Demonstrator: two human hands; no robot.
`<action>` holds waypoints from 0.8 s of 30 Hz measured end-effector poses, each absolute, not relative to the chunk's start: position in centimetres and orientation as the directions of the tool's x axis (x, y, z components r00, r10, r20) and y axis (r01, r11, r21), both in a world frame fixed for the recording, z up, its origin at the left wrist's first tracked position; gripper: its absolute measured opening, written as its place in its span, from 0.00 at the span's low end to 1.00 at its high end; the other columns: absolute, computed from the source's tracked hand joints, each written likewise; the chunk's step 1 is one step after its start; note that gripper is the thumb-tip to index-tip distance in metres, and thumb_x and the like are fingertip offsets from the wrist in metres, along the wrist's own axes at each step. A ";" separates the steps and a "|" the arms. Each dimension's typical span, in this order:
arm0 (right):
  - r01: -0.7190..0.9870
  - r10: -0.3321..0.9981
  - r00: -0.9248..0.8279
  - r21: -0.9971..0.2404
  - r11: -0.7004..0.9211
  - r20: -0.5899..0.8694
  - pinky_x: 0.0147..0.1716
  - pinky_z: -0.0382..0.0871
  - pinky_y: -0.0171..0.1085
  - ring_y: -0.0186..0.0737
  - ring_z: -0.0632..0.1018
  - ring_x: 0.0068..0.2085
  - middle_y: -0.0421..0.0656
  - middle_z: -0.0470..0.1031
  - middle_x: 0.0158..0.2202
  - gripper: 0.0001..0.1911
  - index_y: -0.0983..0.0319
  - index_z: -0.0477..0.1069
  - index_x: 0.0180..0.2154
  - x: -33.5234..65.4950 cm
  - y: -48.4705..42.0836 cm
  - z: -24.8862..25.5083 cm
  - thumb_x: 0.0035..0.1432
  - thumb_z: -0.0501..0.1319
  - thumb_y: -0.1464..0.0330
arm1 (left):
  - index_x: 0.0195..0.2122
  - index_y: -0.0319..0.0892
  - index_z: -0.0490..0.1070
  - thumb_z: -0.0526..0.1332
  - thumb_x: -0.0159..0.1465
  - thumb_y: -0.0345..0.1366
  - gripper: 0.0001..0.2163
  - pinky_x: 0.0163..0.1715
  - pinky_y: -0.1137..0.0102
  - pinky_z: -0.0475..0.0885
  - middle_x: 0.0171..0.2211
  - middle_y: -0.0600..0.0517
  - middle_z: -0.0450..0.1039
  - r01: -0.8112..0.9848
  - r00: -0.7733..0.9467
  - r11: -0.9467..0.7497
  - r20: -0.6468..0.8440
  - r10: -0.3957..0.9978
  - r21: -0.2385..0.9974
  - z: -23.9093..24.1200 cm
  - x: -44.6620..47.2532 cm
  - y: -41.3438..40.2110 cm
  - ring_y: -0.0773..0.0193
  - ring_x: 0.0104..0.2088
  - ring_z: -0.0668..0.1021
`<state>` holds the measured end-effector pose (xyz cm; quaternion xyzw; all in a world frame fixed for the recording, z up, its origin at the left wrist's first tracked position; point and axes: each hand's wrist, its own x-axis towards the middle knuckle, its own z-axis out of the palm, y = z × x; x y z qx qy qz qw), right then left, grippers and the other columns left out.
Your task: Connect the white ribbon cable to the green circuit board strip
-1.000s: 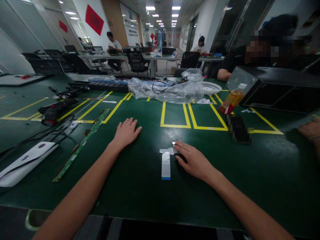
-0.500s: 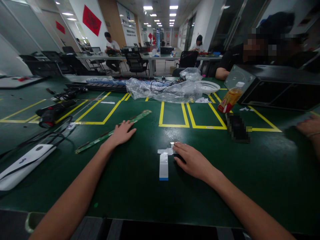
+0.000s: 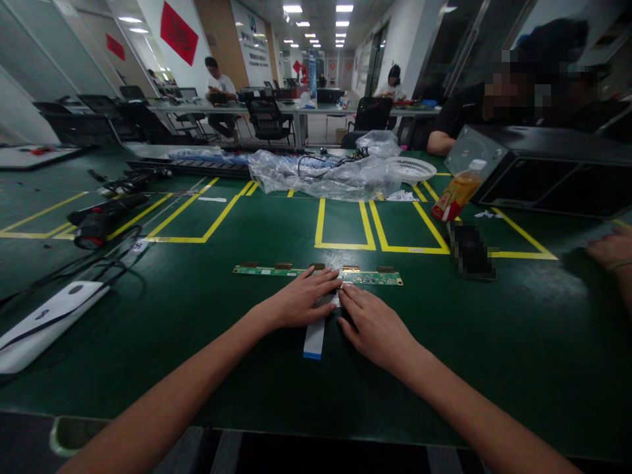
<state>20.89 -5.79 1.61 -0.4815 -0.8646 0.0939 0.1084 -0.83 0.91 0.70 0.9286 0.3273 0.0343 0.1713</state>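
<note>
A long narrow green circuit board (image 3: 375,278) lies crosswise on the green table mat (image 3: 257,368) in front of me. A white flat ribbon cable (image 3: 314,336) with a blue end runs from the board's middle towards me. My left hand (image 3: 301,299) lies flat, fingers stretched out, on the cable's top end, its fingertips on the board. My right hand (image 3: 374,324) rests beside it, fingers extended, with its fingertips at the spot where cable and board meet. Where the cable joins the board is hidden under my fingers.
A white device (image 3: 44,322) with black cables and a black-and-red power tool (image 3: 101,220) lie at the left. Crumpled clear plastic (image 3: 326,178), a white basket (image 3: 411,170), an orange drink bottle (image 3: 457,191) and a black case (image 3: 548,174) stand farther back. Another person's hand (image 3: 612,250) rests at the right edge.
My left hand slid the green board from the left side to the middle, and it now lies crosswise above the cable. Both hands have come together at the cable's top end.
</note>
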 end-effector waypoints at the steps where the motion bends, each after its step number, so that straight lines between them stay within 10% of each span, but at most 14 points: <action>1: 0.825 0.860 -0.502 -0.249 0.507 0.090 0.64 0.63 0.56 0.58 0.68 0.65 0.61 0.65 0.65 0.28 0.72 0.66 0.63 20.8 -5.9 1.6 0.66 0.57 0.65 | 0.71 0.44 0.53 0.51 0.74 0.47 0.27 0.71 0.54 0.39 0.73 0.46 0.44 0.597 0.782 -0.725 -0.047 0.622 0.344 0.7 -0.9 0.9 0.58 0.73 0.48; 14: 0.823 0.846 -0.522 -0.193 0.533 0.111 0.64 0.63 0.54 0.55 0.71 0.64 0.58 0.69 0.64 0.26 0.70 0.68 0.62 21.3 -5.4 1.6 0.68 0.55 0.64 | 0.71 0.45 0.53 0.54 0.73 0.48 0.29 0.71 0.54 0.42 0.73 0.45 0.46 0.574 0.798 -0.747 -0.024 0.602 0.337 0.9 -1.1 1.1 0.56 0.73 0.51; 24: 0.763 0.855 -0.434 -0.389 0.517 0.284 0.54 0.73 0.50 0.48 0.79 0.52 0.48 0.81 0.51 0.14 0.60 0.75 0.50 23.4 -3.9 2.3 0.68 0.54 0.68 | 0.72 0.40 0.52 0.42 0.76 0.41 0.25 0.71 0.59 0.45 0.73 0.46 0.48 0.609 0.781 -0.760 -0.004 0.624 0.229 -0.2 -1.5 2.5 0.58 0.72 0.51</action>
